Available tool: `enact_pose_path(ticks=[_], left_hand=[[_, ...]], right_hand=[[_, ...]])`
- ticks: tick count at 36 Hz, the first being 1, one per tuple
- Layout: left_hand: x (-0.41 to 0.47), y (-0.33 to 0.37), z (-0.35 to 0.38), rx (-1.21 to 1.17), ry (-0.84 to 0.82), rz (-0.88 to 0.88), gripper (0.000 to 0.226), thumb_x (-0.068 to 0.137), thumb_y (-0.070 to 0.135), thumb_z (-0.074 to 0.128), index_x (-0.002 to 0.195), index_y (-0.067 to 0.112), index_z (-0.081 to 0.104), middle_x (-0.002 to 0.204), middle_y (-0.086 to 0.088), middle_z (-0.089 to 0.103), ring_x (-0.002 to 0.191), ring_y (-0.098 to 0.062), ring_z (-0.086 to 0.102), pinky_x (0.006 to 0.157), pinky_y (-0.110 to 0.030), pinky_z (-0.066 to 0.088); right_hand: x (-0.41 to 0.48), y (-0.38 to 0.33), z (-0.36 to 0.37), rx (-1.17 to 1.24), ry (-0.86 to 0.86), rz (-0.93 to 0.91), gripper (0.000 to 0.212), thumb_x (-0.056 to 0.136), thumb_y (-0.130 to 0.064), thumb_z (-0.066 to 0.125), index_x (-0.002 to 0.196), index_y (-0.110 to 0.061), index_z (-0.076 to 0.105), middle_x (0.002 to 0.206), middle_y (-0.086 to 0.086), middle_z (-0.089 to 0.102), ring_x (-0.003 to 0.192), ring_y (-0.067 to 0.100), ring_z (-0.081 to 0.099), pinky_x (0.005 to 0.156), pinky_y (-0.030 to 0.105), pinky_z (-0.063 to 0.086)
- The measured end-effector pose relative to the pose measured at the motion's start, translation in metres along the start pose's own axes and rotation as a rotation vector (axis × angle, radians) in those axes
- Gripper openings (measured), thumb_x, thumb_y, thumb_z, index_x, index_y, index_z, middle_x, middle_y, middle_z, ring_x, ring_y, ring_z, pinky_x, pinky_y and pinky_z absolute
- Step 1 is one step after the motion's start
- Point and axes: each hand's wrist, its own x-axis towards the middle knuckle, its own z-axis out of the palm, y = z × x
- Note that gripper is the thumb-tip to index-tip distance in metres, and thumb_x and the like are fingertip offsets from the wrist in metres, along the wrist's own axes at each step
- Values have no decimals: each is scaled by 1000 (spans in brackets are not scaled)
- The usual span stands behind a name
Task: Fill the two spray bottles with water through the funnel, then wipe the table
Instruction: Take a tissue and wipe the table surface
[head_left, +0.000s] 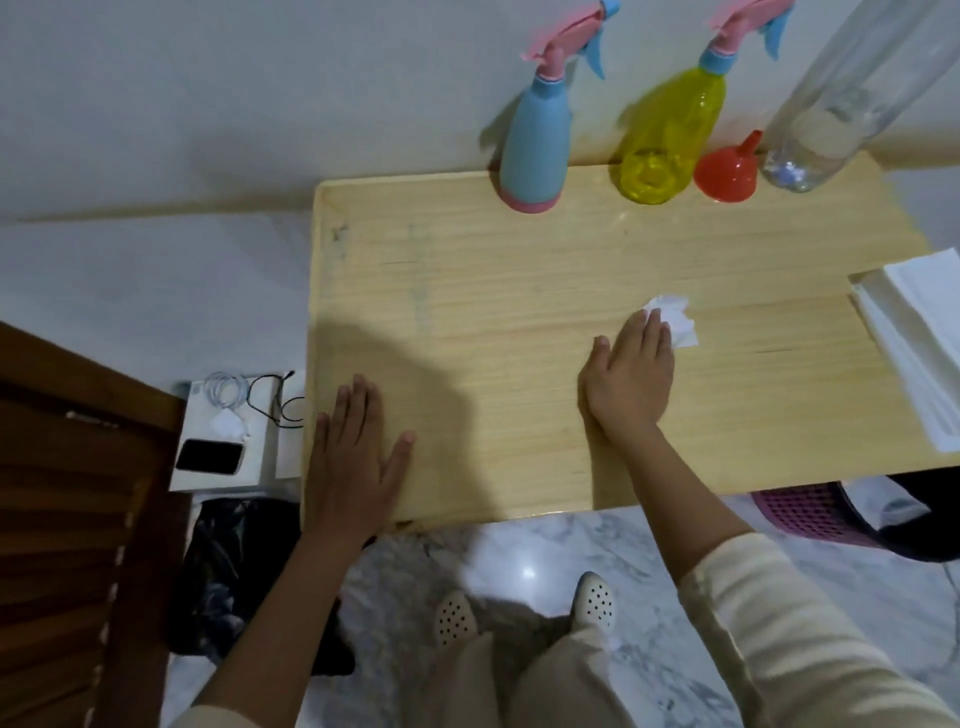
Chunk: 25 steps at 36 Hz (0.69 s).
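A blue spray bottle (537, 140) and a yellow spray bottle (670, 132) stand upright with their pink and blue trigger heads on, at the far edge of the wooden table (519, 291). A red funnel (730, 169) rests mouth down beside the yellow one. My right hand (631, 376) lies flat on the table, its fingertips pressing a crumpled white tissue (675, 319). My left hand (356, 462) rests flat and spread at the near left corner, holding nothing.
A tall clear plastic bottle (852, 98) stands at the far right next to the funnel. A white tissue stack (919, 343) sits at the right edge. Left of the table is a white box with a phone (208, 457) and cables. A pink basket (802, 512) is below.
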Motion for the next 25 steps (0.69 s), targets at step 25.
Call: enact_pose_path(ticks=[25], left_hand=[[-38, 47, 22, 48, 135, -255, 73, 89, 43, 22, 147, -1, 20, 157, -15, 16, 146, -26, 11, 116, -46, -2]], right_hand=[[-71, -12, 15, -38, -366, -993, 65, 90, -46, 38, 135, 0, 46, 146, 15, 42, 133, 30, 42, 109, 37, 34]])
